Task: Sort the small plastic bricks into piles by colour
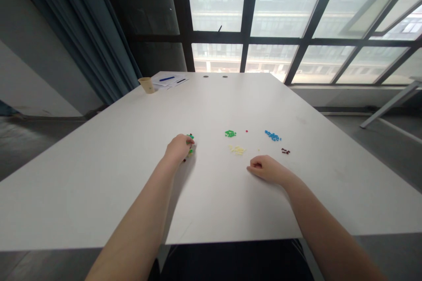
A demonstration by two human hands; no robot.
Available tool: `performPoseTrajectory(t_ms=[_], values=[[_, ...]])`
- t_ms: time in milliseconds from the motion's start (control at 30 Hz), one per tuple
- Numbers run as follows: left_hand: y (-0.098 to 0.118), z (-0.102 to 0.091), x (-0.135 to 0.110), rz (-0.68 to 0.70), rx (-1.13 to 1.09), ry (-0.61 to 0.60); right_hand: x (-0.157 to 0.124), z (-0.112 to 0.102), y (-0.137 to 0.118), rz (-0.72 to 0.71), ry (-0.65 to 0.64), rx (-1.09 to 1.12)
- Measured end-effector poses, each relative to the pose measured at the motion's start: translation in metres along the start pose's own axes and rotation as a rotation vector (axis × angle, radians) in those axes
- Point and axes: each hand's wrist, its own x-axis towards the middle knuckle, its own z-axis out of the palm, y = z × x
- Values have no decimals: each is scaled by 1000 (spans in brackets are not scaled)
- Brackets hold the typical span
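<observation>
My left hand (180, 147) is over a small mixed cluster of green, brown and yellow pieces (190, 152), its fingers pinched together; what they hold is too small to make out. My right hand (265, 168) rests curled on the table, thumb and fingers closed, and its inside is hidden. Just beyond it are a pile of pale yellow pieces (237, 150) and a few dark brown pieces (285, 151). Farther off lie a green pile (230, 133), a single red piece (246, 131) and a blue pile (273, 135).
The white table (211, 210) stretches to the window. At its far left stand a paper cup (147, 85) and papers (169, 81) with a blue pen (166, 79). Two dark round discs (205, 76) are at the far edge. A blue curtain (95, 30) hangs at left.
</observation>
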Motion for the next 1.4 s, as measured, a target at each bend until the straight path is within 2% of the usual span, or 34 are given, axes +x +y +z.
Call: performPoseTrajectory(t_ms=[67, 133, 367, 500, 667, 833, 1000, 1133, 1400], values=[[1, 5, 0, 12, 1, -90, 0, 2, 0, -1, 8, -18], [3, 7, -1, 24, 20, -126, 1, 2, 0, -4, 15, -22], [9, 4, -5, 4, 72, -93, 0, 3, 1, -10, 32, -40], [10, 8, -5, 48, 43, -41, 1, 4, 1, -10, 38, -42], [21, 4, -9, 132, -210, 97, 1, 2, 0, -5, 36, -42], [44, -6, -25, 243, -503, 171, 0, 3, -3, -3, 44, -49], [67, -6, -43, 377, -861, 68, 0, 4, -5, -1, 48, -61], [79, -5, -53, 407, -1142, -11, 0, 4, -6, 4, 55, -68], [84, -6, -62, 474, -1252, -68, 0, 6, -3, -4, 59, -58]])
